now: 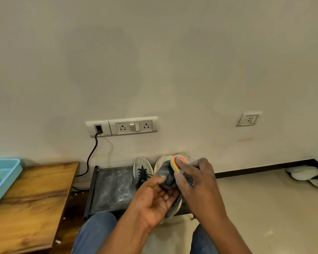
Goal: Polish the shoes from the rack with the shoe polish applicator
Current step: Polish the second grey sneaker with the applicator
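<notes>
Grey and white-soled, the shoe (168, 177) I am polishing sits up off the dark rack (112, 187), held between both my hands with its toe pointing away from me toward the wall. My left hand (154, 198) cradles it from below, palm up, fingers curled round the near part of the upper and the thumb pressing on top. My right hand (196, 178) pinches the shoe polish applicator (176, 163) (a yellow sponge pad with an orange-red top) between fingertips and thumb, and the sponge is pressed against the far part of the shoe near the toe.

Just left of it, a second shoe (142, 171), pale green with black laces, stands on the rack's top, toe to the wall. My knees in blue jeans (94, 233) show at the bottom edge.

To my left is a wooden table (31, 202) carrying a light blue tray (4, 178). On the wall above the rack sits a socket panel (122, 126) with a black cable (91, 154) plugged in and trailing down. A pair of white slippers (306, 176) lies on the floor by the skirting at far right.
</notes>
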